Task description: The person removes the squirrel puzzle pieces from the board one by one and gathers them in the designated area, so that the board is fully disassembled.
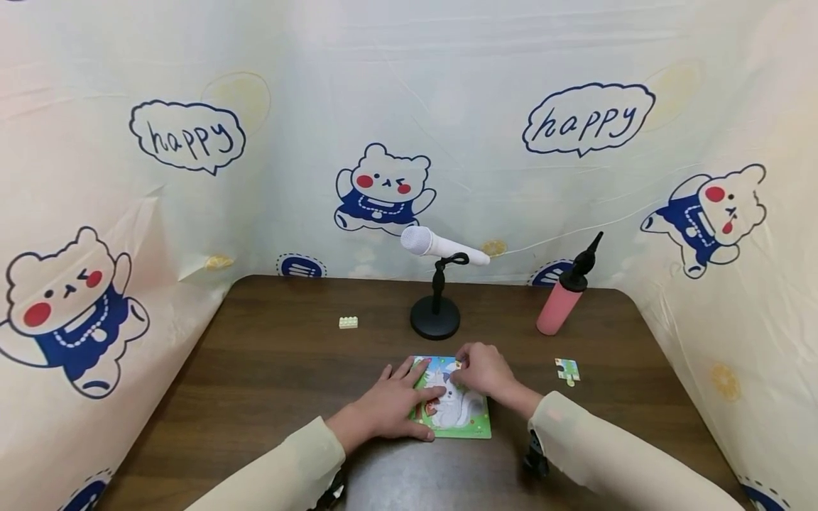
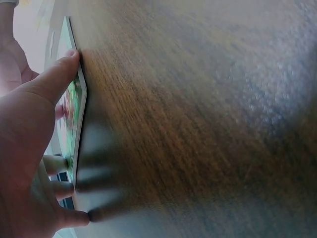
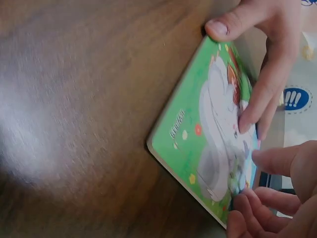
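Observation:
A puzzle board (image 1: 473,427) with a white squirrel-like animal on green lies flat on the table. Spread across its left side, the left hand (image 1: 391,404) rests with fingers nearly straight; its thumb touches the near edge, as the left wrist view also shows on the board (image 2: 74,144). At the board's upper right, the right hand (image 1: 488,372) has bent fingers and pinches a small puzzle piece (image 3: 237,171) against the picture, partly hidden by the fingers. A loose puzzle piece (image 1: 567,370) lies to the right of the board.
Behind the board stands a white microphone (image 1: 441,245) on a round black base (image 1: 435,319). A pink pump (image 1: 559,309) with a black nozzle is at the back right. A pale toy brick (image 1: 348,322) lies back left. Printed cloth (image 1: 281,191) hangs around the table.

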A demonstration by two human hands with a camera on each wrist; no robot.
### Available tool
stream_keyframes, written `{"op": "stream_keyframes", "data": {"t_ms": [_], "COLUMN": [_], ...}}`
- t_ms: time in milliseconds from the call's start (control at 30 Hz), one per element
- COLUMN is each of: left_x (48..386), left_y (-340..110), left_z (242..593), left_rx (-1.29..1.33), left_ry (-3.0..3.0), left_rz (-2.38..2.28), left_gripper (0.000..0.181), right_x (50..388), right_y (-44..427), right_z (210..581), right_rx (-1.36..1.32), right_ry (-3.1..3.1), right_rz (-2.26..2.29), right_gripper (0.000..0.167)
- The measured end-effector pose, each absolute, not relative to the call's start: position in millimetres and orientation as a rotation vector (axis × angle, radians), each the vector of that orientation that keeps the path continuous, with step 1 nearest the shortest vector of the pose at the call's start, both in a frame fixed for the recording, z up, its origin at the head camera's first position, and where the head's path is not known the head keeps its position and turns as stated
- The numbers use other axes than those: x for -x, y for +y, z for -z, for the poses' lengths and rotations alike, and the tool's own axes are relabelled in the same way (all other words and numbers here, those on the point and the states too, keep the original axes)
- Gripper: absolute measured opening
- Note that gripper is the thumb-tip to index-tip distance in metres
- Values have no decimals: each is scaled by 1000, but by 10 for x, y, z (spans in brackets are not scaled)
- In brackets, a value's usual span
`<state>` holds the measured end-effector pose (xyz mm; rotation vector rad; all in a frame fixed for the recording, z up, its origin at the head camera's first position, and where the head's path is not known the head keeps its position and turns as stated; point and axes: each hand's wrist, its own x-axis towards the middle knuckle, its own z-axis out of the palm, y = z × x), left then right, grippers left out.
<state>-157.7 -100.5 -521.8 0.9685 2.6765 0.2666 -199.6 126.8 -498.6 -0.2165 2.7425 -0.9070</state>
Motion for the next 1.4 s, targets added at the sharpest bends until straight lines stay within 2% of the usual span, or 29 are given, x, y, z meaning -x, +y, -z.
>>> {"op": "stream_keyframes", "data": {"t_ms": [200,567,767,1000,1167,1400], "left_x": [1571,1587,1579,1584,1587,1590], "left_y": [-992,-973,-974,-979,-980,-989], "left_z": [5201,5199,5209,5223,5225,5221], "left_rx": [-955,-941,-950,-962,-949,-937], "left_ry": [2680,2685,2677,2680,2670,2663], "left_rz": [-259,-248,-256,-265,-267,-258], "left_gripper": [81,81,81,81,81,81], "right_x": [1968,2042,2084,2137,2174,2207], "right_y": [1248,1269,1313,1355,1400,1544], "right_z": [4993,4951,5025,5053,5048,4977], "right_rx": [211,259,259,401,427,334], "right_ry": [2814,2801,2717,2709,2650,2488], "right_rz": [863,897,1002,1004,1083,1222], "right_gripper": [39,31,23,13,12,11]}}
